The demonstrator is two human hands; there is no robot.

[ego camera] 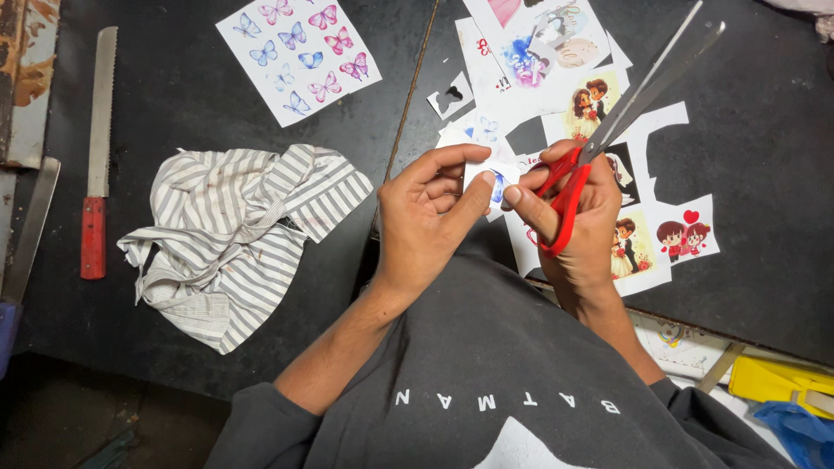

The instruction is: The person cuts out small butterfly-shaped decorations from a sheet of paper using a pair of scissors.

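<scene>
My left hand [426, 217] pinches a small white paper cutout with a blue print [488, 178] between thumb and fingers. My right hand [578, 217] grips red-handled scissors [608, 122], the long steel blades pointing up and to the right, nearly closed. Its thumb tip touches the cutout too. Both hands hover over a black table [191, 104], above a printed paper sheet with cartoon couple pictures [638, 234] that has holes cut out of it.
A sheet of pink and blue butterfly prints [297, 52] lies at the top. A crumpled grey-striped cloth [234, 230] sits left of my hands. A serrated knife with a red handle [97, 148] lies far left. More printed sheets [539, 43] lie at top centre.
</scene>
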